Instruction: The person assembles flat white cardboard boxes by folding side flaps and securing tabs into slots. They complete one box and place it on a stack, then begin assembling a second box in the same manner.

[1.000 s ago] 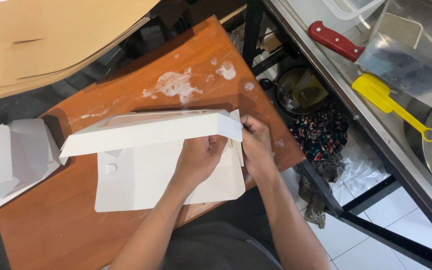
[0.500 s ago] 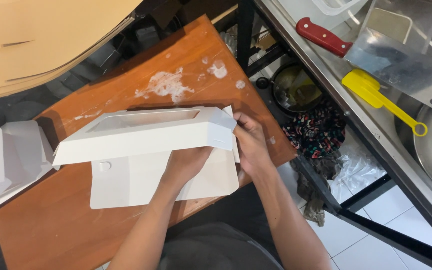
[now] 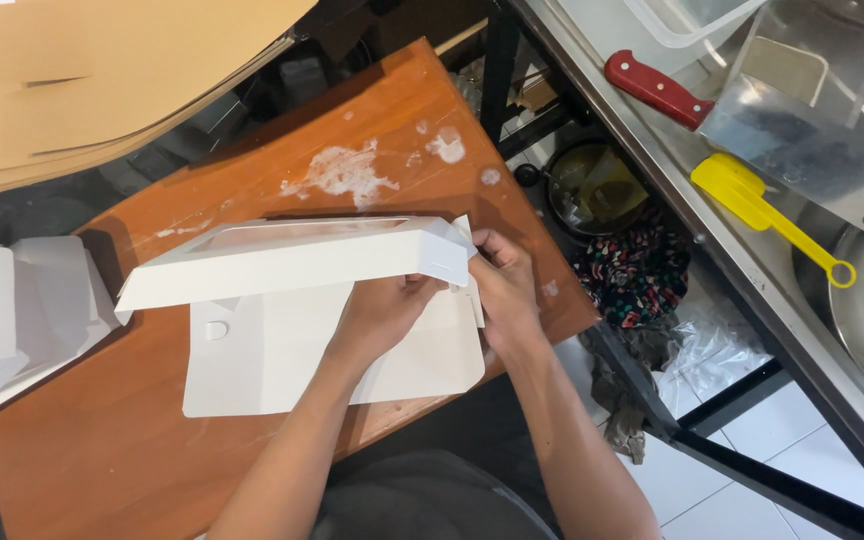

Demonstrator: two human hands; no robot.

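Observation:
A white cardboard box point(image 3: 282, 265) lies half folded on the orange-brown wooden table point(image 3: 102, 450). Its windowed lid is raised and its flat base panel rests on the tabletop. My left hand point(image 3: 382, 315) presses on the base panel under the lid's right end, fingers on the inner flap. My right hand point(image 3: 504, 285) grips the box's right end and pinches a side flap at the corner. Both forearms come in from the bottom of the view.
Folded white boxes point(image 3: 12, 310) sit at the table's left edge. A stack of brown card sheets point(image 3: 102, 80) lies at the top left. To the right, a metal counter holds a red-handled knife point(image 3: 657, 90), a yellow spatula point(image 3: 762, 205) and clear plastic containers point(image 3: 802, 110).
The box and both hands have stayed in nearly the same place. The lid has tipped a little and the fingers have shifted at the right corner flap.

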